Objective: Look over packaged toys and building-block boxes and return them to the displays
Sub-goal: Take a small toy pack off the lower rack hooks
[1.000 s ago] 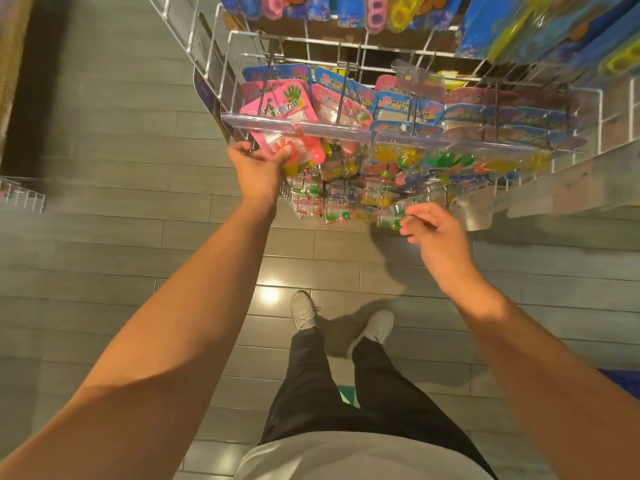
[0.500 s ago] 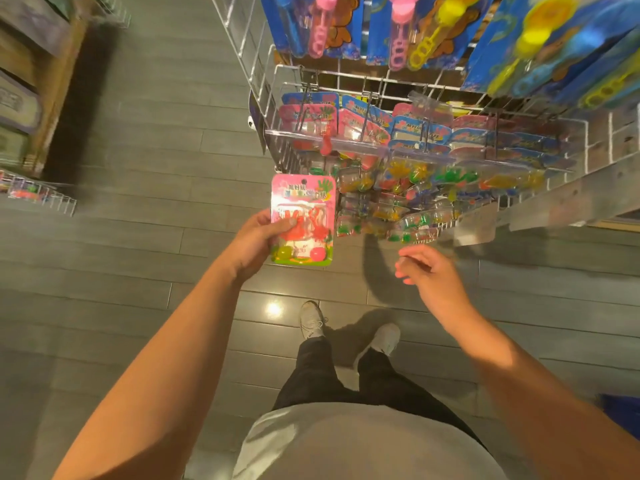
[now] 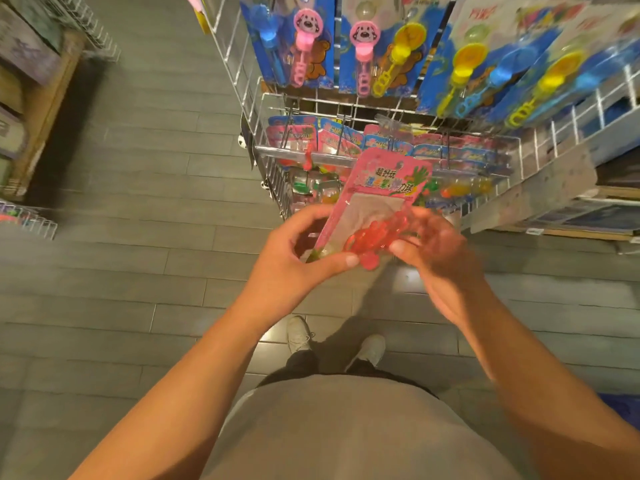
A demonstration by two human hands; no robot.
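Nearest to me, both forearms reach forward and converge over the grey plank floor (image 3: 138, 271), just in front of the display. My left hand (image 3: 298, 261) cups the lower left edge of the pink toy packet (image 3: 374, 209), thumb laid across its front near the bottom and fingers curled behind it, so the card stands tilted with its face toward the camera, which I judge is how I would hold it to look it over. My right hand (image 3: 440, 251) is blurred; its fingers seem curled against the packet's right edge over the red gel toy in the blister, steadying it, though I cannot tell how firmly they pinch. The packet is off its hook, held in the air just in front of the wire rack (image 3: 263, 109), level with the row of similar pink and blue packets (image 3: 346, 140) hanging there. Above that row hang blue-carded bubble wands (image 3: 381, 53). I judge inspection is under way, with rehanging yet to come.
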